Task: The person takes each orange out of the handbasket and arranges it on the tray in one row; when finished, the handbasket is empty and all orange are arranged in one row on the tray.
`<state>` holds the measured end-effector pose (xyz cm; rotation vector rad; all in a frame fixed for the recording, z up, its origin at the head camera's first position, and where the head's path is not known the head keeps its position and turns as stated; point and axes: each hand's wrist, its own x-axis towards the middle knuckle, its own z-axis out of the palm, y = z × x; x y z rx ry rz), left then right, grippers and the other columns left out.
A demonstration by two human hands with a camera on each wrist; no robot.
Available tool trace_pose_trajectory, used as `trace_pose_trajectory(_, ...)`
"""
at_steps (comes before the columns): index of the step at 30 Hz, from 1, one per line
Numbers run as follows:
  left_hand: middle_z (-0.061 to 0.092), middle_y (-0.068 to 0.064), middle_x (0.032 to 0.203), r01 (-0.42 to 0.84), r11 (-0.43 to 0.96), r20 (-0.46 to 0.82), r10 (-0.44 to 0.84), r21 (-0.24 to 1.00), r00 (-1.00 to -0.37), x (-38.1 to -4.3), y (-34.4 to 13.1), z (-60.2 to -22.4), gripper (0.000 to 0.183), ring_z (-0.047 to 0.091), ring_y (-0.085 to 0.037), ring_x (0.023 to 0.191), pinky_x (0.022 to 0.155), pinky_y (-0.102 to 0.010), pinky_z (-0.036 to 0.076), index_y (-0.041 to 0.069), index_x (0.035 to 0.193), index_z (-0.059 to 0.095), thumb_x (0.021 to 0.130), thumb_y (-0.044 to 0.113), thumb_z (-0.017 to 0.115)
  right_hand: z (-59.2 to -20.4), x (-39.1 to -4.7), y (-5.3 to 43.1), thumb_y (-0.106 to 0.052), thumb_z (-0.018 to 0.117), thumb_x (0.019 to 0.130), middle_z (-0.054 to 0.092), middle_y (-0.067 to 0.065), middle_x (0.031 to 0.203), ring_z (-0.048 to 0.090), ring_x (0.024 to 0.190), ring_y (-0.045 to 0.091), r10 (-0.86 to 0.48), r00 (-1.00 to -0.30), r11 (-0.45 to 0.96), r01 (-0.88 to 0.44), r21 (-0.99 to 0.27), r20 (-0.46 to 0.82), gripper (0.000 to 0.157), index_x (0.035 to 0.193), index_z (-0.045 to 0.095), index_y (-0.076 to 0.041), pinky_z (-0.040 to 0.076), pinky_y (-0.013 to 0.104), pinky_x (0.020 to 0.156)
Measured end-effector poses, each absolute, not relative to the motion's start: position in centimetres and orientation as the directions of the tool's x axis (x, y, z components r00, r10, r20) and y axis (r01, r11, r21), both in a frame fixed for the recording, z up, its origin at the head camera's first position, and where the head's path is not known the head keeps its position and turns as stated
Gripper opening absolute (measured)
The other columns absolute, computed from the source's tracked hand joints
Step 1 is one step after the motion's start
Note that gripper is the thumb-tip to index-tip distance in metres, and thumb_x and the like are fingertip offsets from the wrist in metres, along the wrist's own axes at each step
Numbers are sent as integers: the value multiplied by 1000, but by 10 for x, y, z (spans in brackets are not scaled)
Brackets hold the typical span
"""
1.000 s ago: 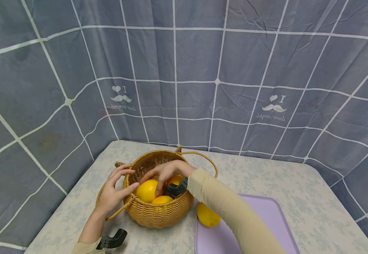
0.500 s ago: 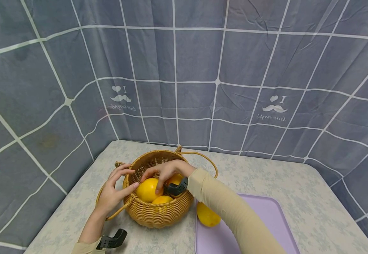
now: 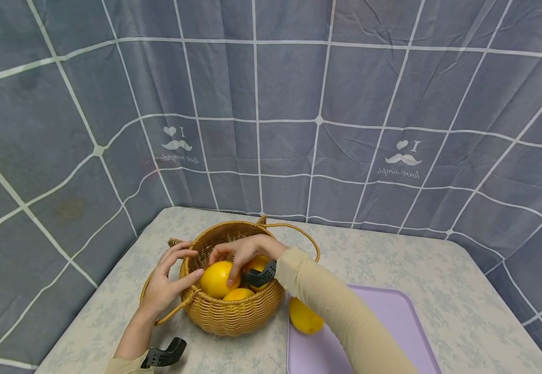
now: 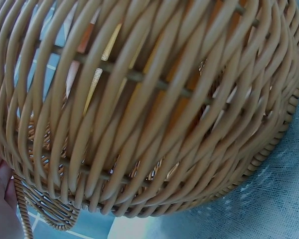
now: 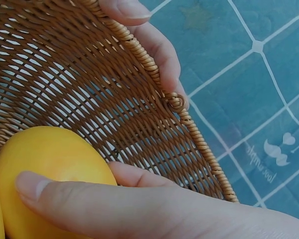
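Observation:
A tan wicker basket point(image 3: 233, 317) holds several smooth yellow fruits. My left hand point(image 3: 170, 278) grips its left rim, the thumb over the inner edge and the fingers outside. Inside the basket, my right hand point(image 3: 247, 254) holds a rounded yellow fruit point(image 3: 216, 279), with the thumb point(image 5: 65, 199) across its near side and the fingers curled behind it. Another yellow fruit point(image 3: 239, 294) lies at the front wall, and a third point(image 3: 260, 264) is partly hidden under the right wrist. The left wrist view mostly shows the basket's woven wall point(image 4: 139, 109).
Right of the basket lies a lavender tray point(image 3: 392, 311), with one yellow fruit point(image 3: 305, 316) at its left edge, partly behind the right sleeve. The basket's loop handles point(image 3: 305, 234) stick out at both sides. A grey checked curtain point(image 3: 289, 156) hangs behind the table.
My right fingers have drawn slightly up and back on the fruit in the basket, leaving more of it showing. The left hand and basket have stayed nearly still.

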<state>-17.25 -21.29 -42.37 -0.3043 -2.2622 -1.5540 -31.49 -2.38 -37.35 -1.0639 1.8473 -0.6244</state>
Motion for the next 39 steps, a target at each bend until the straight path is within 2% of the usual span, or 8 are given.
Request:
trace_pose_trajectory(6, 40, -7, 140, 387, 364, 428, -35, 847, -903, -173, -213, -424, 36, 22, -34, 135, 99, -71, 14, 1, 114, 60, 81, 9, 73, -374, -316, -24, -6, 79, 73, 47, -1, 120, 50, 105, 12, -849, -228, 528, -404, -747, -476, 71, 134, 47, -23, 47, 25, 86)
trace_pose_trajectory(11, 39, -7, 140, 386, 367, 427, -34, 846, -903, -173, -214, -425, 35, 21, -34, 135, 99, -71, 14, 4, 114, 61, 81, 9, 73, -375, -317, -25, -5, 79, 72, 45, -7, 130, 49, 109, 10, -852, -211, 523, -402, -752, -480, 75, 137, 46, -23, 46, 25, 88)
trace_pose_trajectory(17, 39, -7, 140, 382, 365, 423, -37, 849, -905, -173, -214, -424, 37, 21, -34, 135, 99, -71, 14, 1, 114, 60, 81, 9, 73, -376, -315, -25, -5, 80, 71, 46, -11, 129, 50, 108, 10, -868, -196, 496, -395, -773, -457, 75, 136, 48, -23, 46, 26, 88)
trace_pose_trajectory(24, 39, -6, 140, 377, 363, 418, -38, 852, -908, -173, -213, -424, 37, 21, -34, 135, 99, -71, 13, 2, 115, 60, 82, 10, 73, -375, -314, -24, -2, 79, 71, 50, -6, 120, 53, 102, 14, -871, -180, 491, -359, -794, -457, 65, 127, 53, -21, 48, 27, 85)
trace_pose_trajectory(29, 39, -6, 140, 374, 363, 415, -40, 854, -909, -172, -214, -425, 37, 21, -34, 135, 99, -71, 13, 1, 115, 60, 81, 10, 73, -374, -313, -22, 0, 78, 72, 51, -2, 118, 54, 100, 16, -867, -174, 498, -313, -808, -467, 64, 127, 51, -20, 50, 29, 83)
trace_pose_trajectory(34, 39, -7, 141, 367, 368, 408, -38, 855, -912, -171, -213, -425, 38, 20, -35, 136, 99, -71, 13, 2, 116, 60, 81, 11, 73, -373, -309, -17, -5, 79, 72, 52, -3, 116, 54, 100, 15, -873, -204, 487, -371, -791, -442, 63, 126, 50, -22, 50, 28, 82)
trace_pose_trajectory(39, 38, -7, 141, 362, 363, 402, -38, 859, -915, -171, -213, -425, 38, 20, -35, 136, 99, -71, 14, 2, 116, 59, 82, 12, 72, -369, -305, -12, -7, 80, 71, 51, -2, 113, 53, 97, 15, -870, -281, 490, -398, -775, -406, 61, 123, 51, -21, 51, 28, 78)
